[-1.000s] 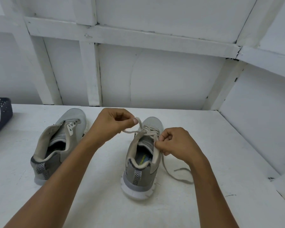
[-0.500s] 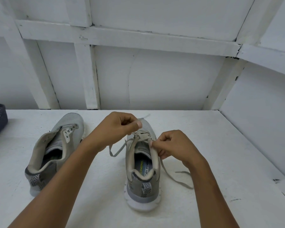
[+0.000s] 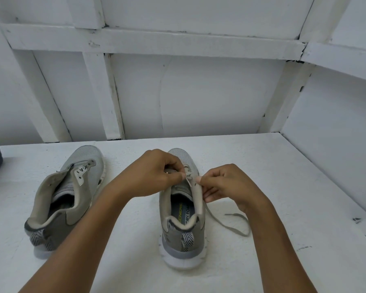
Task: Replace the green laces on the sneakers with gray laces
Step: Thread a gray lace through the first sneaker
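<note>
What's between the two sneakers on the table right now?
Head view: nothing rests there. The table between the unlaced sneaker and the sneaker being laced is bare; only the left forearm crosses above it.

On table (image 3: 283, 187): left sneaker (image 3: 72, 197) beside right sneaker (image 3: 182, 235); lace (image 3: 236, 215) trails right of it.

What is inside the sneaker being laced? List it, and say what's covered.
Inside the sneaker, an insole shows, printed with a yellow-green logo and letters reading ORY FOAM. Toward the toe, the tongue, left hand and right hand, at the gray lace, hide the rest.
</note>
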`<state>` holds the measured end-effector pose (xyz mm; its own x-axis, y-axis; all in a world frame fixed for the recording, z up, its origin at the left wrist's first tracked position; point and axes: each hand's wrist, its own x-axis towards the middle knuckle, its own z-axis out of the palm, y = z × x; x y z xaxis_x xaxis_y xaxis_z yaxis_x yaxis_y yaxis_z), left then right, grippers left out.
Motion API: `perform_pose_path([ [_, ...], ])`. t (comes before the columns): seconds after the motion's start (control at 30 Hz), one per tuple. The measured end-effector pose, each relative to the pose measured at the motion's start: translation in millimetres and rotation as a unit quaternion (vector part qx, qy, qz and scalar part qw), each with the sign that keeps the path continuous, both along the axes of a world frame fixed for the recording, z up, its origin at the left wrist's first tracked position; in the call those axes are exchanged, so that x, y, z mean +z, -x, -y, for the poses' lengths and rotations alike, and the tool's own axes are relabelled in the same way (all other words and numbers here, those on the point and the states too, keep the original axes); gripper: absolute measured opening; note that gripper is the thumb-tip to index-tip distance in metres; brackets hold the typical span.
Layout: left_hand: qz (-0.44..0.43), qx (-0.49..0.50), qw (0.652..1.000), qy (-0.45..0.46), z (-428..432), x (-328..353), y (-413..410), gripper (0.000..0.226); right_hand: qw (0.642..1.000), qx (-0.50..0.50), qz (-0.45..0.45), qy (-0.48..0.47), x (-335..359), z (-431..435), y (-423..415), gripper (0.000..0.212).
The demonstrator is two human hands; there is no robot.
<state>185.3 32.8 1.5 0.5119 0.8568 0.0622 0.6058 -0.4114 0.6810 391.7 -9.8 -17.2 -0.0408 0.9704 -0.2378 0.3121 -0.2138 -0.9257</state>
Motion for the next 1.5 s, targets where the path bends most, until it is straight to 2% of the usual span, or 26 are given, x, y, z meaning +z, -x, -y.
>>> perform_pose_path([
  [0.33, -0.017, 0.016, 0.995, -0.101, 7.5, -14.0, -11.0, 0.009, 1.0, -0.003, -0.014, 0.013, 0.5, 1.2, 1.0, 0.022],
  [0.67, -0.013, -0.006, 0.994, -0.104, 4.1, -17.6, -8.7, 0.009, 1.0, 0.0, -0.02, 0.012, -0.2, 0.5, 0.2, 0.026],
  [0.83, -0.077, -0.015, 0.986, -0.144, 7.2, -15.8, -16.6, 0.012, 1.0, 0.012, -0.016, 0.0, -2.3, -0.4, -1.5, 0.026],
  [0.97, -0.121, -0.018, 0.977, -0.176, 6.6, -14.1, -16.5, 0.016, 1.0, 0.014, -0.026, -0.003, -6.4, -0.7, -5.1, 0.011],
  [1.07, -0.145, -0.038, 0.971, -0.187, 9.0, -15.4, -18.5, 0.015, 0.999, 0.015, -0.035, -0.006, -7.3, -0.3, -5.6, 0.008],
  [1.37, -0.103, -0.032, 0.973, -0.202, 9.8, -23.7, -19.3, 0.012, 0.999, 0.021, -0.019, -0.032, -10.0, 0.9, -6.3, 0.008],
  [1.5, -0.109, -0.032, 0.979, -0.17, 7.0, -21.5, -18.7, 0.008, 0.999, 0.018, -0.016, -0.043, -10.4, -0.4, -7.3, 0.004],
])
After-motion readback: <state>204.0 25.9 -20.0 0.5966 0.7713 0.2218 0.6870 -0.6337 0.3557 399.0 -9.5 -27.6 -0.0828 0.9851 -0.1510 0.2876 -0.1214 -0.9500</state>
